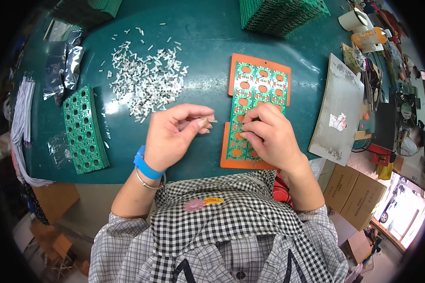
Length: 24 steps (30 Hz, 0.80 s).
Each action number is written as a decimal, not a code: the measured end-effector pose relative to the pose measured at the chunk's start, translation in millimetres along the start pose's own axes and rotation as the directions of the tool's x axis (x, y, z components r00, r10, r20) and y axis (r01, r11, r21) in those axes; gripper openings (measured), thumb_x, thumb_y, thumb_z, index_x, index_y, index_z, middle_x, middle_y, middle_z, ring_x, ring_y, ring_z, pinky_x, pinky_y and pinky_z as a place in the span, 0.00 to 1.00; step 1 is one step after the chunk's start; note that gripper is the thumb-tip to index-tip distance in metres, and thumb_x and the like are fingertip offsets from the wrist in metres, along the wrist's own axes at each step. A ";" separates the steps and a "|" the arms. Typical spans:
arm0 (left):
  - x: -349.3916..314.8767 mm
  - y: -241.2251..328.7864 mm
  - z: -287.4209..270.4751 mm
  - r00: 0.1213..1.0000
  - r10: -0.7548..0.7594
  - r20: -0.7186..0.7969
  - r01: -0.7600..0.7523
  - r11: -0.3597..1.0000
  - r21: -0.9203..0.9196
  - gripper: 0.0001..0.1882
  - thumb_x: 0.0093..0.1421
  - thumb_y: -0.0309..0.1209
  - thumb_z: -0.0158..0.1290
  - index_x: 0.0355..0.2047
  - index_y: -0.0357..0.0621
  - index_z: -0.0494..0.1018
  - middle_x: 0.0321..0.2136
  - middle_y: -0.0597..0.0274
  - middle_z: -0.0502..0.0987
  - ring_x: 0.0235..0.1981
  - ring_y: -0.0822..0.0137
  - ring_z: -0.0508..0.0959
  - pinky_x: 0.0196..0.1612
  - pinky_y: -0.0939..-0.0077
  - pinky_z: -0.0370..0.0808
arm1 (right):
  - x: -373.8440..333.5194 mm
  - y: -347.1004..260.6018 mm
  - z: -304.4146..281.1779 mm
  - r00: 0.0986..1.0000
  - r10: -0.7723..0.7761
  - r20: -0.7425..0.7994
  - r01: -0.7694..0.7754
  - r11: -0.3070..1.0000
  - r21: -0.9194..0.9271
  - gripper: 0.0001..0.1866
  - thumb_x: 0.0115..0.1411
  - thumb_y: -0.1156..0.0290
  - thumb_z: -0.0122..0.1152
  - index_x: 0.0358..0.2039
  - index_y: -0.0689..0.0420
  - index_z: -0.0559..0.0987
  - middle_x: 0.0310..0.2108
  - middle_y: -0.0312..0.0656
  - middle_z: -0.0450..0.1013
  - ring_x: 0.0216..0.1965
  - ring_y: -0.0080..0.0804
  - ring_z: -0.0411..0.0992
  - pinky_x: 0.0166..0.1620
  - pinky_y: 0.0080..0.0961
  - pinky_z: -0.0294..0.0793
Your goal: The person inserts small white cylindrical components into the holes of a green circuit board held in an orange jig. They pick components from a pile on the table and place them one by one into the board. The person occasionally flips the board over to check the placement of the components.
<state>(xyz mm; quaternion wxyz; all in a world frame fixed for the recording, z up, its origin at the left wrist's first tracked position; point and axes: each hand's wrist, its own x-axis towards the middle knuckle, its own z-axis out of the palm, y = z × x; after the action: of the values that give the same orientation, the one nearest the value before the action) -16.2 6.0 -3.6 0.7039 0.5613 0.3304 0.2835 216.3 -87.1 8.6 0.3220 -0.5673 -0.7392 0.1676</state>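
Just right of centre, a green circuit board panel (254,78) with rows of oval holes lies on an orange fixture (227,158). My right hand (272,137) is over the panel's lower half, thumb and fingertips pinched together at its surface. Whatever sits between those fingertips is too small or hidden to make out. To the left of the fixture, my left hand (171,134) hovers over the table with fingers curled and thumb pressed in. Small whitish pieces show at its fingertips. Beyond that hand spreads a loose pile of small white-and-silver strips (148,85).
A stack of green panels (84,129) stands at left, beside white cables (22,111) and silvery bags (73,61). Taller panel stacks (283,16) rise at the far edge. On the right are a worn grey board (337,111), an orange-labelled roll (369,37) and cardboard boxes (356,195).
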 end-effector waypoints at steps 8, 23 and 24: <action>-0.3 8.9 20.6 0.999 -0.019 0.026 0.021 0.996 -0.090 0.15 0.65 0.18 0.53 0.52 0.31 0.74 0.40 0.53 0.82 0.41 0.71 0.82 0.43 0.78 0.81 | 12.7 -22.4 2.9 0.979 0.113 -0.170 -0.062 0.958 0.280 0.09 0.47 0.79 0.73 0.30 0.59 0.82 0.34 0.39 0.76 0.36 0.34 0.75 0.38 0.29 0.75; 1.7 -6.3 22.0 0.990 -0.099 0.105 0.131 0.920 -0.370 0.08 0.65 0.23 0.56 0.44 0.34 0.77 0.36 0.58 0.82 0.32 0.76 0.79 0.35 0.83 0.77 | 16.9 -27.4 25.0 0.924 0.188 -0.332 -0.069 0.938 0.339 0.07 0.48 0.82 0.71 0.28 0.59 0.82 0.34 0.40 0.76 0.33 0.29 0.75 0.33 0.22 0.74; 2.3 -7.1 22.7 0.988 -0.110 0.109 0.144 0.914 -0.380 0.07 0.66 0.24 0.56 0.43 0.35 0.77 0.35 0.59 0.82 0.32 0.77 0.79 0.34 0.84 0.77 | 16.2 -27.5 24.7 0.936 0.158 -0.314 -0.063 0.955 0.291 0.07 0.48 0.82 0.71 0.28 0.59 0.82 0.34 0.40 0.76 0.34 0.29 0.75 0.34 0.22 0.75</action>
<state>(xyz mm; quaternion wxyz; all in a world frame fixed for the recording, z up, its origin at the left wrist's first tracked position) 3.2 -7.4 -7.4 0.8311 0.4004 0.2733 0.2725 177.3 -77.0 11.9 0.5084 -0.5780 -0.6099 0.1885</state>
